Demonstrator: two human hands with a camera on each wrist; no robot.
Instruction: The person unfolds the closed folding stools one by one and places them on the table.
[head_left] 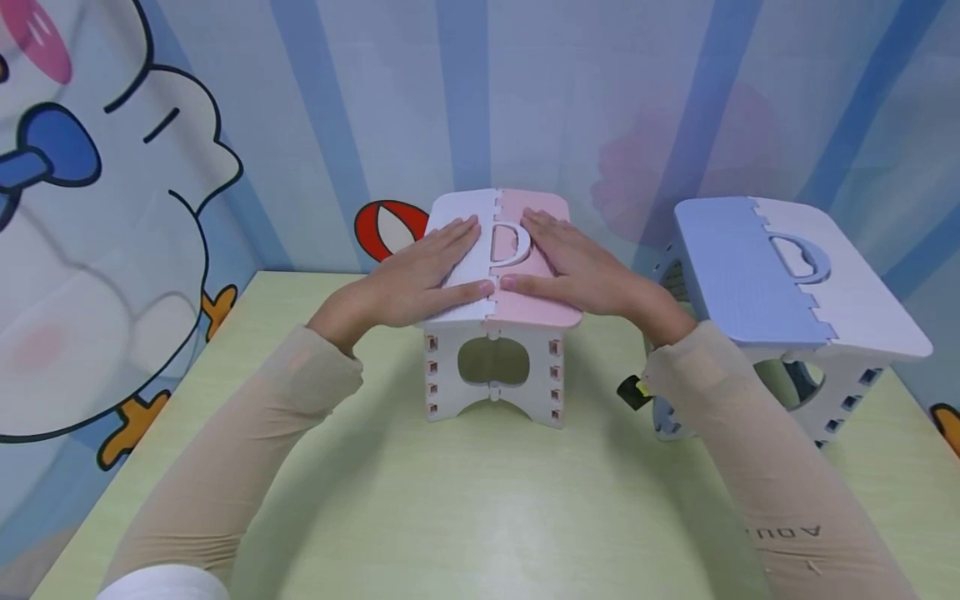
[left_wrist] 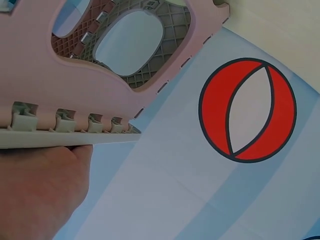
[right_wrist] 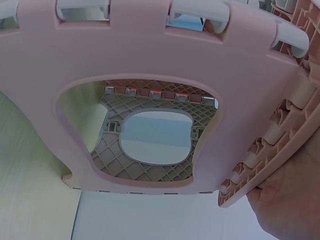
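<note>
A folding step stool (head_left: 495, 312) with a half white, half pink top stands unfolded on the table in the head view. My left hand (head_left: 423, 275) lies flat on its white half, fingers straight. Over the pink half, my right hand (head_left: 581, 267) rests the same way. Both thumbs reach toward the middle seam, below the white carrying handle (head_left: 521, 244). In the left wrist view the left hand (left_wrist: 45, 190) touches the top's outer face. The right wrist view shows the right hand (right_wrist: 290, 190) against the top, its fingers hidden.
A second folding stool (head_left: 757, 275), blue and white, stands unfolded at the right. Beside its leg lies a small black and yellow object (head_left: 634, 392). Behind the pale green table (head_left: 495, 500) hangs a striped cartoon backdrop (head_left: 540, 100).
</note>
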